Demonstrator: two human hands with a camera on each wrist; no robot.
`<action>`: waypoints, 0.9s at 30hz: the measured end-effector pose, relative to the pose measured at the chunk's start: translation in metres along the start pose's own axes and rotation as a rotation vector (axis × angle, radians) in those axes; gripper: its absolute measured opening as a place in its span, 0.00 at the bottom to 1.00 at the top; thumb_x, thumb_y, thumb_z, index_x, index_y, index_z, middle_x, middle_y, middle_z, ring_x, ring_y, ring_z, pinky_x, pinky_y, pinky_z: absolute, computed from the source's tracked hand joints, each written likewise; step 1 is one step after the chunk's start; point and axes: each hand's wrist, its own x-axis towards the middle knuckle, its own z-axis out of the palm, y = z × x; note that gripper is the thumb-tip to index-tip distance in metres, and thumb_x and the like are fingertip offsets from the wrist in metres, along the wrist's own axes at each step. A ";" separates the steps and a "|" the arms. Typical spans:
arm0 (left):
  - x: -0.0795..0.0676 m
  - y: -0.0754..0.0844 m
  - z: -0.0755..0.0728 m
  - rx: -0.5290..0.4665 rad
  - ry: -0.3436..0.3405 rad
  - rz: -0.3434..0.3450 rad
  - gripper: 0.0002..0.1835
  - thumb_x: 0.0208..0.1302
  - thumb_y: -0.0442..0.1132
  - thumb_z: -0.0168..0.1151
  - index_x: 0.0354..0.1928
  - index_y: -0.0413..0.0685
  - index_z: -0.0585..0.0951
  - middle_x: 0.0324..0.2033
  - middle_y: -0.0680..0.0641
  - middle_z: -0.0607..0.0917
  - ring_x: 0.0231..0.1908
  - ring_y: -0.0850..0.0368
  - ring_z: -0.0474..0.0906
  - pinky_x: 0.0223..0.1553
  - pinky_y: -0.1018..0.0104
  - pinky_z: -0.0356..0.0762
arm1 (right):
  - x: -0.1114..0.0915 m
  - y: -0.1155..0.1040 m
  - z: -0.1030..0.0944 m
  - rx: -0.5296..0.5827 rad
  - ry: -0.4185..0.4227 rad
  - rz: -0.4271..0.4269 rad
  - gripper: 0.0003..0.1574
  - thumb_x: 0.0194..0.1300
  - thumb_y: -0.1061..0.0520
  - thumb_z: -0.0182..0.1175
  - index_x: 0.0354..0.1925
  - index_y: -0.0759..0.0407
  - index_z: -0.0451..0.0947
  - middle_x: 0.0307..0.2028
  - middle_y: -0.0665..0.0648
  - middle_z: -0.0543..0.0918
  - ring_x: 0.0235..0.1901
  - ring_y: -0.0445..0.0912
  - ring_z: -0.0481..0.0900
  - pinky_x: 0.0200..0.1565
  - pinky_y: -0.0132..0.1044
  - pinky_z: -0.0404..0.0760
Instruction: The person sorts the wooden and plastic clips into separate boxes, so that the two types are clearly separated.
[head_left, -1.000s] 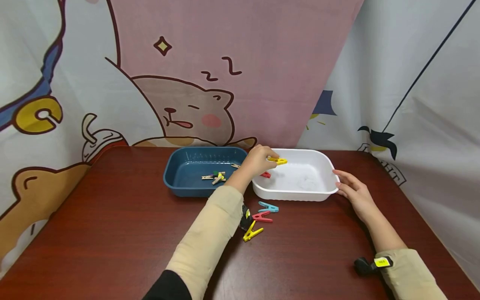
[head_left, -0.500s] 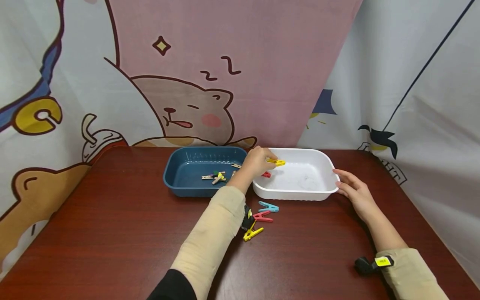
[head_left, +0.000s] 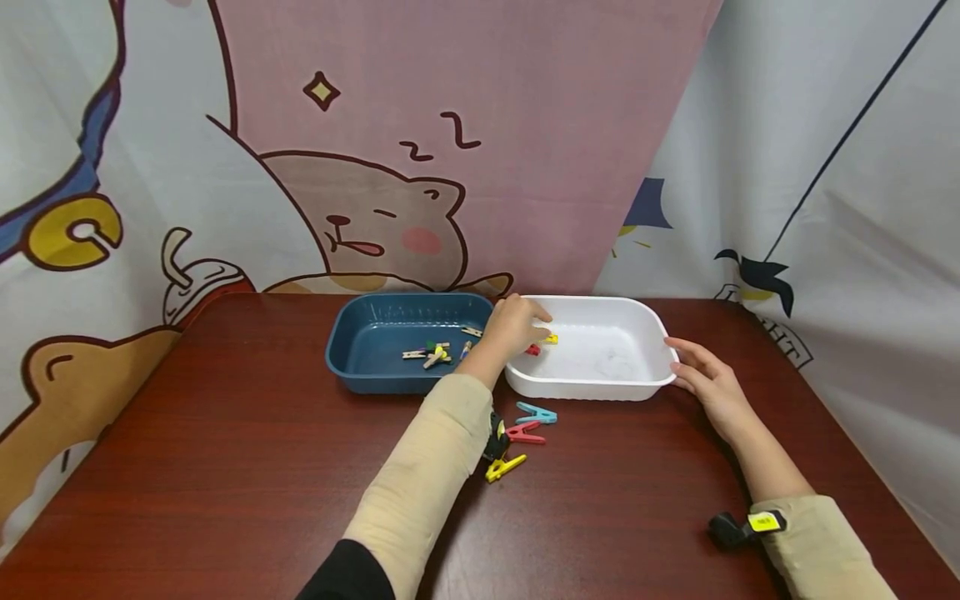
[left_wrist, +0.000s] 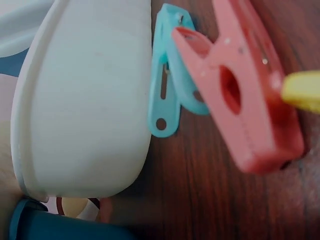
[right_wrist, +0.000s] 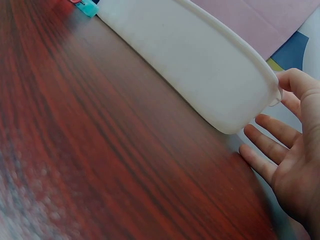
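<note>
The left grip (head_left: 512,325), a person's bare hand, arches over the left end of a glossy white plastic tray with rounded corners (head_left: 611,350). Its thumb and forefinger stand apart; just below their tips, inside the tray, lies a partly hidden bright yellow plastic clothespin (head_left: 552,339), with a red plastic clothespin (head_left: 533,349) close by. Left of this grip, a dark blue, round-cornered plastic basin (head_left: 382,385) holds small pale wooden clothespins (head_left: 437,357).

The right grip (head_left: 712,387) has its fingers loosely spread, the upper ones touching the tray's rim; the right wrist view alone shows the lower three fanned beneath it.

Nearer the body than the left grip, a light blue plastic clothespin (head_left: 537,413), a pinkish-red plastic clothespin (head_left: 527,433) and a second yellow clothespin (head_left: 505,468) lie on the reddish-brown, wood-grained counter (head_left: 637,500). The left wrist view reveals the light blue one's slot and round hole, and the pinkish-red one's oval opening.
</note>
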 end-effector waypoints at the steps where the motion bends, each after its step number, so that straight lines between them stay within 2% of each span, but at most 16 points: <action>1: 0.000 0.000 -0.001 -0.017 0.006 -0.006 0.14 0.60 0.46 0.68 0.48 0.56 0.87 0.46 0.54 0.83 0.53 0.54 0.71 0.57 0.60 0.64 | 0.000 0.000 0.000 -0.003 -0.001 0.001 0.24 0.69 0.63 0.55 0.63 0.63 0.70 0.53 0.44 0.76 0.51 0.35 0.73 0.44 0.25 0.76; 7: -0.002 0.000 -0.006 -0.154 0.034 -0.026 0.14 0.60 0.44 0.68 0.48 0.53 0.87 0.47 0.54 0.84 0.55 0.54 0.69 0.58 0.59 0.64 | 0.001 0.000 0.000 -0.007 0.001 0.005 0.24 0.69 0.63 0.55 0.63 0.63 0.69 0.53 0.44 0.75 0.51 0.35 0.73 0.44 0.25 0.76; 10: -0.005 0.003 -0.011 -0.196 0.045 -0.014 0.14 0.60 0.44 0.68 0.48 0.53 0.87 0.46 0.53 0.84 0.53 0.55 0.70 0.55 0.60 0.67 | 0.000 -0.001 0.000 -0.007 0.001 0.005 0.24 0.69 0.63 0.55 0.63 0.63 0.69 0.53 0.44 0.75 0.50 0.35 0.73 0.44 0.25 0.76; 13: -0.010 0.007 -0.016 -0.221 0.057 0.035 0.14 0.60 0.44 0.68 0.48 0.53 0.86 0.43 0.53 0.84 0.47 0.56 0.71 0.46 0.64 0.71 | 0.000 -0.001 0.000 -0.005 0.003 0.005 0.24 0.69 0.63 0.55 0.63 0.63 0.69 0.53 0.44 0.75 0.50 0.36 0.73 0.44 0.25 0.76; 17: -0.018 0.013 -0.024 -0.258 0.074 0.136 0.14 0.60 0.44 0.68 0.48 0.52 0.86 0.40 0.53 0.85 0.42 0.55 0.72 0.37 0.68 0.70 | 0.000 -0.001 0.000 -0.007 0.006 0.008 0.24 0.69 0.63 0.55 0.63 0.63 0.69 0.53 0.44 0.76 0.50 0.36 0.74 0.43 0.25 0.76; 21: -0.029 0.019 -0.031 -0.292 0.096 0.208 0.15 0.59 0.44 0.69 0.48 0.50 0.86 0.40 0.53 0.86 0.43 0.54 0.73 0.37 0.70 0.70 | 0.000 -0.001 0.001 -0.014 0.005 0.013 0.24 0.69 0.63 0.55 0.63 0.63 0.69 0.53 0.44 0.75 0.50 0.36 0.74 0.44 0.25 0.76; 27: -0.047 0.026 -0.040 -0.285 0.123 0.291 0.16 0.59 0.44 0.69 0.49 0.50 0.86 0.41 0.55 0.86 0.42 0.58 0.74 0.37 0.72 0.71 | 0.000 -0.002 0.000 -0.003 0.002 0.014 0.24 0.69 0.63 0.55 0.63 0.63 0.69 0.53 0.44 0.76 0.49 0.35 0.74 0.44 0.25 0.76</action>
